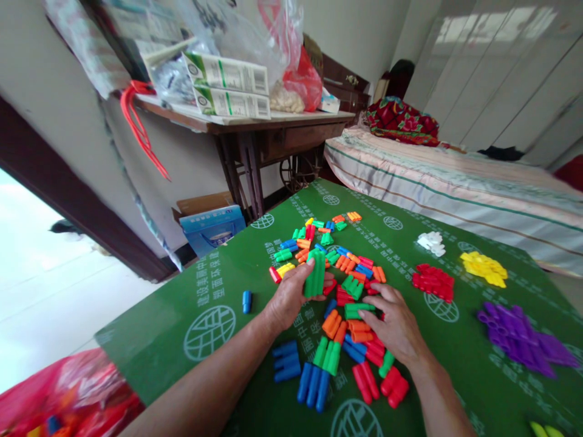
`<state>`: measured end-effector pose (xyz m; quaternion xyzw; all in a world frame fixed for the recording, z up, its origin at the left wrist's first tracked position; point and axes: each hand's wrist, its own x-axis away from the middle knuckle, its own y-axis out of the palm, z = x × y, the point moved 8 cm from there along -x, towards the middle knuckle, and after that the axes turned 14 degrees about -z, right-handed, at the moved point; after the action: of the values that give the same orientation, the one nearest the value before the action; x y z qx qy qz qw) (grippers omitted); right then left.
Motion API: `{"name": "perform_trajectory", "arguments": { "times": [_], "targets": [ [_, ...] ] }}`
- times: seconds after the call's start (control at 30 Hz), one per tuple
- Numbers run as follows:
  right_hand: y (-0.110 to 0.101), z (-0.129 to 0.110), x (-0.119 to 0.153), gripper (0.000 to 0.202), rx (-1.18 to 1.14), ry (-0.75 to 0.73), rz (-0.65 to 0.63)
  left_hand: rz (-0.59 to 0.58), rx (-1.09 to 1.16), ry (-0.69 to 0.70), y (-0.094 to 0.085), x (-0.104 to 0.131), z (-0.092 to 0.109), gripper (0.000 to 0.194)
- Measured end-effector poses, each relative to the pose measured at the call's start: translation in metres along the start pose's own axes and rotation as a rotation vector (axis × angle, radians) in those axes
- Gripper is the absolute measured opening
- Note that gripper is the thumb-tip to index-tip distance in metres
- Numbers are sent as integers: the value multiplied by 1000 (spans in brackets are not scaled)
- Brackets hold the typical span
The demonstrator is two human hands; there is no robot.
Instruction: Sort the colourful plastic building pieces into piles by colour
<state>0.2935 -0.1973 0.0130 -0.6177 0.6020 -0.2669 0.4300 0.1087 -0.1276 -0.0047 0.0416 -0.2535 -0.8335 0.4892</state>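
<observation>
My left hand (291,295) is closed around green bullet-shaped plastic building blocks (315,274), held upright above the green board. My right hand (392,318) reaches over the pile with its fingers apart. Its fingertips are at the right end of a green block (354,311) lying in the pile; whether they press on it I cannot tell. Around both hands lie red blocks (365,381), orange blocks (359,331) and blue blocks (314,386), some in joined rows. A single blue block (246,301) stands apart to the left.
Sorted heaps lie at the right: white pieces (431,243), red pieces (433,283), yellow pieces (484,268) and purple pieces (523,337). A red plastic bag (68,394) of blocks is at lower left. Behind are a wooden table (291,124) with cartons, and a bed (446,182).
</observation>
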Motion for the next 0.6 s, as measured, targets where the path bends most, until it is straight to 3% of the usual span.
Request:
{"name": "perform_trajectory", "arguments": {
  "times": [0.13,0.6],
  "targets": [
    [-2,2,0,7,-86,9,23,-10,-29,-5,1,0,0,48],
    [-12,15,4,21,-488,157,120,-66,-90,-17,5,0,-3,49]
  ]
}}
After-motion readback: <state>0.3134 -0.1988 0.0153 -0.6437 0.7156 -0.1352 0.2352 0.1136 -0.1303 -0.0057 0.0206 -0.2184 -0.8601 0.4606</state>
